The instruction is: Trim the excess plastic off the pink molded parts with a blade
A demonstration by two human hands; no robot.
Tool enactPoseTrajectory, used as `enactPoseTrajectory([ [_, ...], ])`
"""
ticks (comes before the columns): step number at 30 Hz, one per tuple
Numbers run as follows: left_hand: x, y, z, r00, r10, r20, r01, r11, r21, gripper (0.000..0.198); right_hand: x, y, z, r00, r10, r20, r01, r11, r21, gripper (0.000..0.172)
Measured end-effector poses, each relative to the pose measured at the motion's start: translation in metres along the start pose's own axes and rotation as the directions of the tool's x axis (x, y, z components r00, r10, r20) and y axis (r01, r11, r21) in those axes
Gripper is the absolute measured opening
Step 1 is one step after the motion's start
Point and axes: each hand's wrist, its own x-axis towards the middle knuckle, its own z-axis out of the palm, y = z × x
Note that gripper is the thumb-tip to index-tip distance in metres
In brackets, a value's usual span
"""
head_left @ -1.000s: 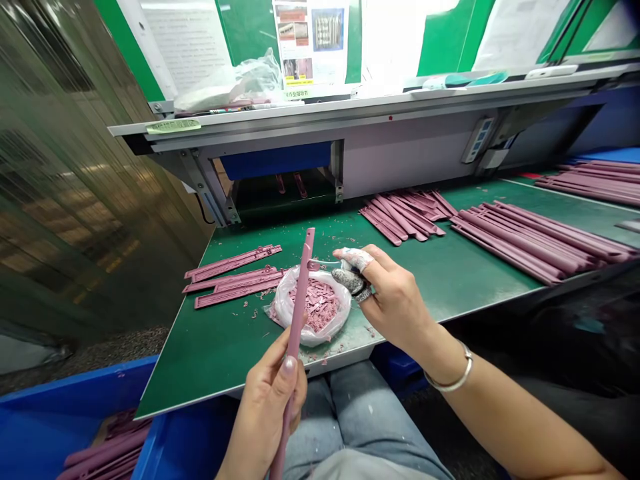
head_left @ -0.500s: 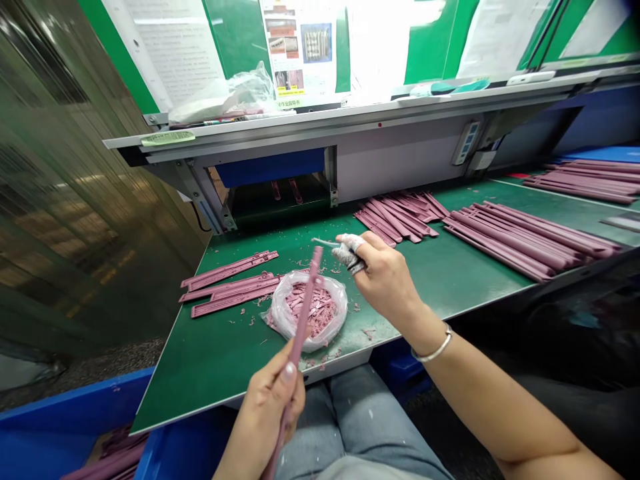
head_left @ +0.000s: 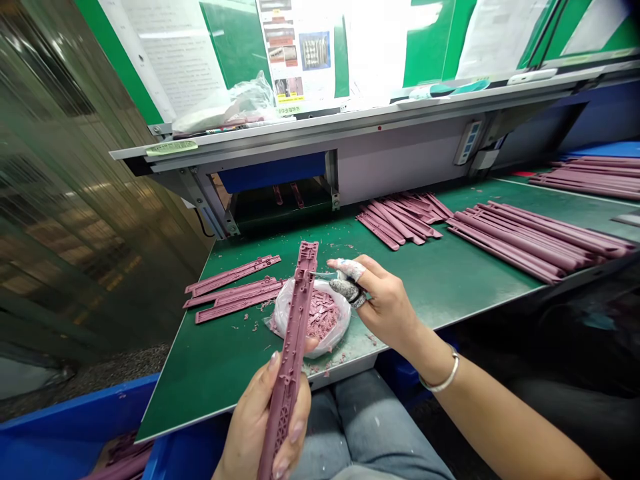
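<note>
The left hand (head_left: 253, 427) sits at the front edge of the green-topped workbench (head_left: 200, 380), its fingers curled upright in a firm grip. The right hand (head_left: 387, 307) hovers above that bench in a pinch, fingers wrapped in grey-white cloth (head_left: 350, 269), a thin silver bangle (head_left: 443, 377) round the wrist (head_left: 423, 347).

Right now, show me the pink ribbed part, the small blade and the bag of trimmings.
Pink ribbed plastic part (head_left: 293, 333): head view, on its ribbed middle.
Small knife blade (head_left: 323, 274): head view, on the middle of the metal.
Plastic bag of trimmings (head_left: 341, 327): head view, on the bag's right wall.
</note>
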Motion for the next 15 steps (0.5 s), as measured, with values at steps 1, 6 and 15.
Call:
enactPoseTrajectory([
  [1,-0.0001,-0.0001,-0.0004,1.0,-0.006,0.009,0.006,1.0,-0.014,0.036,0.0001,0.0003,-0.0001,1.0,0.002,0.0,-0.002,1.0,0.002,0.048],
  [6,-0.0002,-0.0007,-0.0014,0.999,-0.018,0.029,0.019,0.999,-0.043,0.034,-0.0002,-0.0002,-0.0015,1.0,0.005,-0.01,-0.005,1.0,0.016,0.049],
  [15,-0.0004,-0.003,-0.0029,0.999,-0.025,0.037,0.026,0.999,-0.043,0.035,0.0014,0.0012,0.0006,0.998,-0.007,-0.063,0.007,1.0,-0.007,0.049],
])
